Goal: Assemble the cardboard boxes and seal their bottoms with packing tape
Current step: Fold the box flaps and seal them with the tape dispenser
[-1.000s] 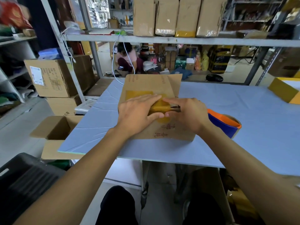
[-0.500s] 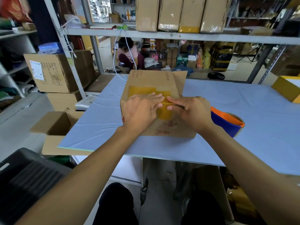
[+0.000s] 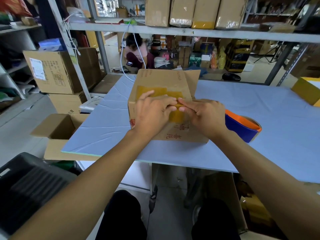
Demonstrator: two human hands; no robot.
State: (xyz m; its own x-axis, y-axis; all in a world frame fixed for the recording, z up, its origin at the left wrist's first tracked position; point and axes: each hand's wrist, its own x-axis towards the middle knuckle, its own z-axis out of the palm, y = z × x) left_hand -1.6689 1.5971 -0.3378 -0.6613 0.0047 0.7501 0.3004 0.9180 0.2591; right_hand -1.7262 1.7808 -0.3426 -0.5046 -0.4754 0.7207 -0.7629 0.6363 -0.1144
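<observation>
On the table (image 3: pixel 259 110), both hands' straight fingers (image 3: pixel 166 101) press tape (image 3: pixel 155 91) (yellowish) onto the box (image 3: pixel 164 78).

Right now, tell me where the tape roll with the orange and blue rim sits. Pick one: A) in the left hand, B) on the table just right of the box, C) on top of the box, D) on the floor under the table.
B: the tape roll rests on the table beside the right wrist, just right of the box, while both hands press on the box's tape.
</observation>
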